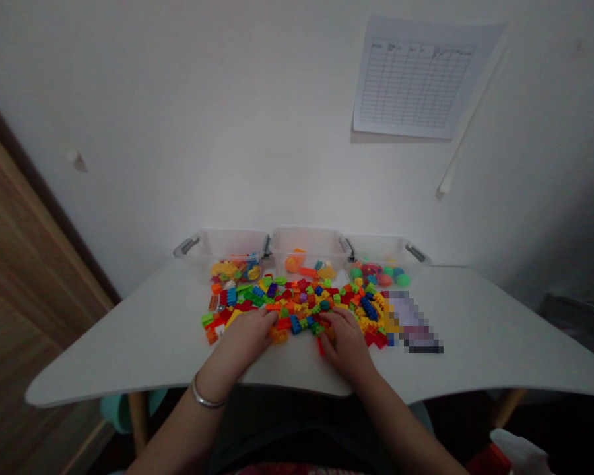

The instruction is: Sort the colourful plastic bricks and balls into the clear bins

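Observation:
A wide pile of colourful toy building bricks (297, 305) lies spread on the white table in front of me. My left hand (250, 335), a silver bangle at its wrist, rests on the near left part of the pile with fingers stretched to the right. By its fingertips is an orange brick (279, 336). At the near right of the pile, my right hand (347, 340) has thumb and fingers apart around a dark green brick (318, 328) and a red brick (321, 347). Its palm hides other bricks. A blue brick (296, 324) lies between the hands.
Behind the pile, three clear bins stand side by side: a left bin (232, 244), a middle bin (309, 244) and a right bin (381, 247), each holding colourful pieces. A pixelated flat object (413, 320) lies right of the bricks. A printed sheet (416, 82) hangs on the wall.

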Tool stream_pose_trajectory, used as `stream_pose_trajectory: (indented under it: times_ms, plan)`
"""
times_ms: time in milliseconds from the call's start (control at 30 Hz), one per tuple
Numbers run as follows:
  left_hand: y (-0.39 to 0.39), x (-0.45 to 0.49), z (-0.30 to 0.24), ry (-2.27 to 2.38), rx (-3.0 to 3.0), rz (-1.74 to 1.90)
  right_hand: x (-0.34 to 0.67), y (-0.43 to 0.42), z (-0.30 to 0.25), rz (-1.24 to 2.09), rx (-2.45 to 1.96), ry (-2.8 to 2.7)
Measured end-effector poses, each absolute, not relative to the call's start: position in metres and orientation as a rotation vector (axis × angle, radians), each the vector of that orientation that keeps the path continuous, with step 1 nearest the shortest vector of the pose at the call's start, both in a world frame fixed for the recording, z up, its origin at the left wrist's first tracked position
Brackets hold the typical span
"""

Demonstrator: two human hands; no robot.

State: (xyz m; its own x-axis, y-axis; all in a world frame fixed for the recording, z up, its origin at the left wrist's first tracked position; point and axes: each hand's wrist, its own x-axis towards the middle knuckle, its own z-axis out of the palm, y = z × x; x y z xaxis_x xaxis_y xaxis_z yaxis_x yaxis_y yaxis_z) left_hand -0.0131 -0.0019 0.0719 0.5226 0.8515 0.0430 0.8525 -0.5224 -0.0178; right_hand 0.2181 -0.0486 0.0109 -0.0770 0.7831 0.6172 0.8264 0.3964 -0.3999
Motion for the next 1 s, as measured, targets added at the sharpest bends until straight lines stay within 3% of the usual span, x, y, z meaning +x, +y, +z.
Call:
stream_pose_trajectory:
  times_ms: [633, 733, 833, 933, 1000]
  plan:
    - [0.002, -0.009, 0.071, -1.439, -2.854, -0.184, 0.218, -0.048, 0.01, -0.087, -1.373, -1.853]
    - [0.008, -0.013, 0.071, -1.369, -2.923, -0.542, 0.218, -0.049, 0.01, -0.082, -1.383, -1.854]
    - [0.014, -0.014, 0.074, -1.419, -2.914, -1.159, 0.218, -0.049, 0.011, -0.07, -1.387, -1.863]
    - [0.019, -0.013, 0.078, -1.587, -2.629, -1.833, 0.218, -0.049, 0.012, -0.06, -1.394, -1.864]
    - [0.023, -0.014, 0.081, -1.653, -2.387, -2.077, 0.218, -0.049, 0.012, -0.058, -1.401, -1.861]
